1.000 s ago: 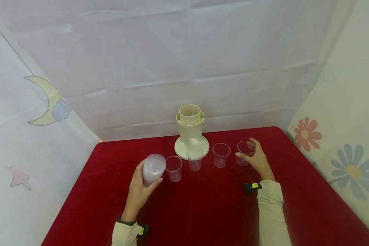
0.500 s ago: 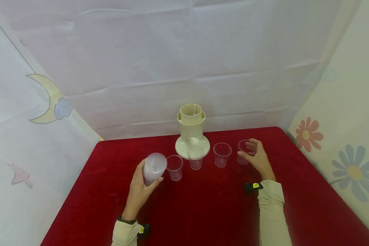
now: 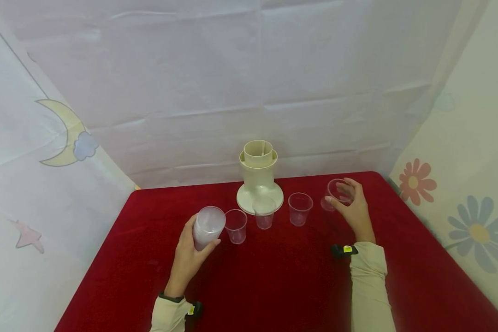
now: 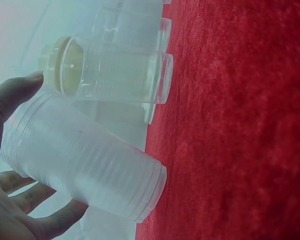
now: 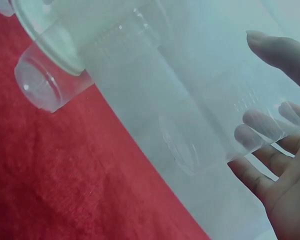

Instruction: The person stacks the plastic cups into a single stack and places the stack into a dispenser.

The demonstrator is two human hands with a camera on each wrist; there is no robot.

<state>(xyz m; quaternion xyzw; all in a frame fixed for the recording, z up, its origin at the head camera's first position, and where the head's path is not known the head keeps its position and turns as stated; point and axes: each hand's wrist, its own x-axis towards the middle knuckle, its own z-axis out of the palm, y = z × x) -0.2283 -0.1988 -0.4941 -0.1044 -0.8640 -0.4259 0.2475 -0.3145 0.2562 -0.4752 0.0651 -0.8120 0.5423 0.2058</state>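
Red table (image 3: 265,281): three clear cups (image 3: 300,211) stand near a cream stand (image 3: 257,173).
Right hand (image 3: 354,208): gripping one cup (image 3: 333,191), higher than half a second ago.
Left hand (image 3: 187,256): unmoved, clamped on a stack of cups (image 3: 207,228).
Raised cup: transparent, tilted (I barely see its outline), far right.

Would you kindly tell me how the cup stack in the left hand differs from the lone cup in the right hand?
The cup stack is several nested cups, whereas the lone cup is single. The cup stack looks cloudy; the lone cup is clear and see-through. Both are handheld and have round rims.
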